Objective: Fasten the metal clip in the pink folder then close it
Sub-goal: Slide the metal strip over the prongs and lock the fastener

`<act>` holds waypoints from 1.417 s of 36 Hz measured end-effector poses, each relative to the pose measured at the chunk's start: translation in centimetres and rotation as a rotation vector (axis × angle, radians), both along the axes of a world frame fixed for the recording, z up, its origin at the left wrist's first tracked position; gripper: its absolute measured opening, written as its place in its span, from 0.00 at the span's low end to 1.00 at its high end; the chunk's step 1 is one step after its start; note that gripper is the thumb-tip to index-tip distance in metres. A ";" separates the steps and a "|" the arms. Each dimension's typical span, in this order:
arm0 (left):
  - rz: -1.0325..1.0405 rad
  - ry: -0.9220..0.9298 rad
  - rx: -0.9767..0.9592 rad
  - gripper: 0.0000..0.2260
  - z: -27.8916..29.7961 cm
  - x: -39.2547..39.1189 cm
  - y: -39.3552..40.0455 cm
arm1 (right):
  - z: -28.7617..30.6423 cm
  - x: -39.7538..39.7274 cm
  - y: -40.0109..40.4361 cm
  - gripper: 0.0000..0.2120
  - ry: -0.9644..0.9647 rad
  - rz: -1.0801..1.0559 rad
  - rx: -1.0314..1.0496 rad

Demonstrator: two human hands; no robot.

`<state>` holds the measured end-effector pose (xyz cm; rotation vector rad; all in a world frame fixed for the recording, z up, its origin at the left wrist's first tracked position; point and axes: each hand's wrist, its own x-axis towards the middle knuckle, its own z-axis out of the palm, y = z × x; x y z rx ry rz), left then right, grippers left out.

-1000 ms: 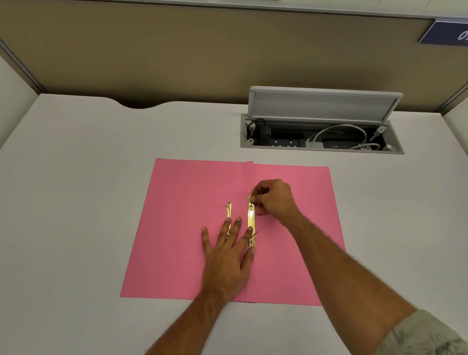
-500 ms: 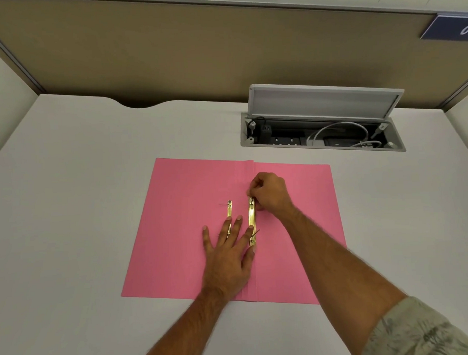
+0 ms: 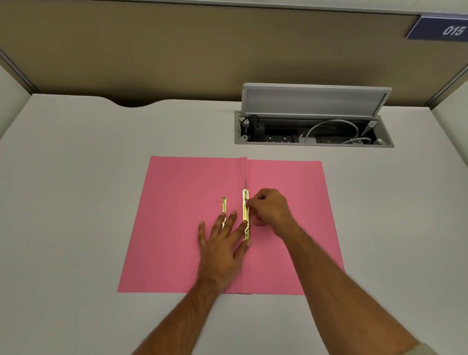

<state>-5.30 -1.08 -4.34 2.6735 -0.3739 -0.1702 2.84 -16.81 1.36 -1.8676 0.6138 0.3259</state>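
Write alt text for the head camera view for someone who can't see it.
Two bare hands work a gold metal clip at the spine of an open pink folder on a white desk: left hand pressed flat, right hand pinching the clip's bar.

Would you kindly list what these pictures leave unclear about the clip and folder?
- Head view: near end of the loose strip, hidden under the left hand.
- Head view: right hand fingertips cover the clip bar; latching unclear.
- Head view: clip details on the pink folder, too small.
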 end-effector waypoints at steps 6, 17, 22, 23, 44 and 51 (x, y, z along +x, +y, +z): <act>0.020 0.025 -0.050 0.23 0.0 0.4 0.1 | 0.3 -2.7 0.2 0.07 0.013 0.167 -0.135; -0.005 0.033 -0.077 0.23 0.9 0.2 0.3 | 0.6 -6.1 -0.2 0.07 -0.098 0.313 -0.254; -0.006 0.039 -0.077 0.21 1.2 0.2 0.3 | 0.1 -8.1 0.6 0.10 -0.264 0.365 -0.399; -0.007 0.038 -0.078 0.21 1.2 0.3 0.3 | 0.0 -8.4 0.7 0.11 -0.289 0.382 -0.435; 0.000 0.050 -0.066 0.20 1.3 0.4 0.1 | -0.3 -11.3 3.6 0.16 -0.326 0.453 -0.756; -0.008 0.071 -0.045 0.20 1.3 0.5 0.1 | 0.6 -11.2 4.9 0.11 -0.350 0.462 -0.810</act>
